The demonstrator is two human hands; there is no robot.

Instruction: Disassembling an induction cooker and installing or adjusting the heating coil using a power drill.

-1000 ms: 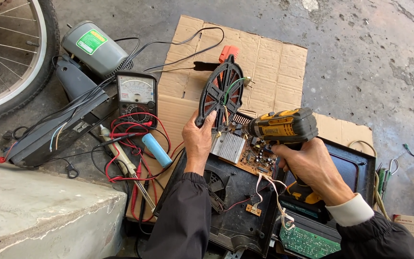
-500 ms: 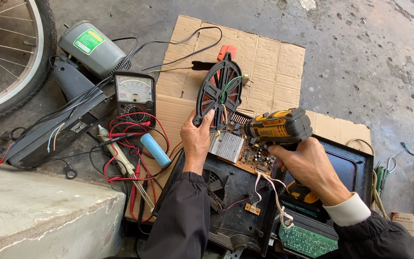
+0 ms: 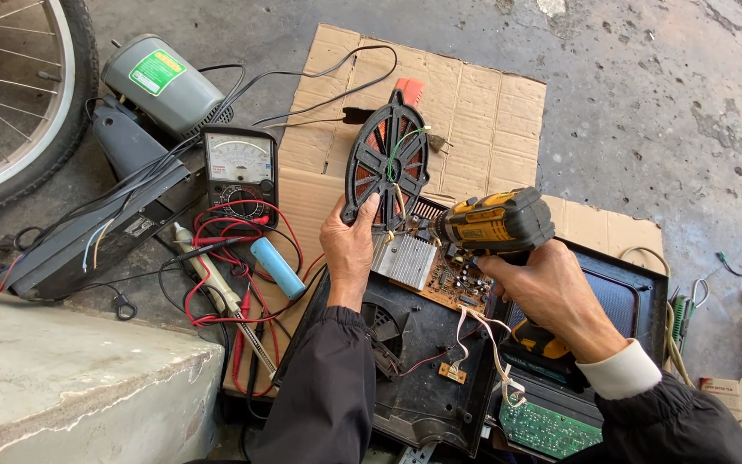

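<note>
My left hand [image 3: 350, 249] props up a round black induction coil disc [image 3: 386, 160] with copper windings, tilted on edge over an opened black cooker base [image 3: 405, 369]. A yellow and black cordless drill [image 3: 495, 223] is gripped in my right hand [image 3: 551, 296], its nose pointing left at the brown circuit board [image 3: 450, 279] beside a finned aluminium heat sink [image 3: 404, 259]. A black fan [image 3: 381, 320] sits in the base below my left wrist. Thin white and red wires run to a small green board [image 3: 547, 427].
Flattened cardboard [image 3: 483, 112] lies under the work. To the left are an analog multimeter [image 3: 240, 172] with red leads, a blue cylindrical cell [image 3: 276, 267], a soldering iron [image 3: 216, 288], a grey motor [image 3: 161, 82], a bicycle wheel [image 3: 19, 94] and a concrete step [image 3: 62, 387].
The drill and my right hand have shifted slightly left and down toward the circuit board. My left hand still holds the coil disc tilted up.
</note>
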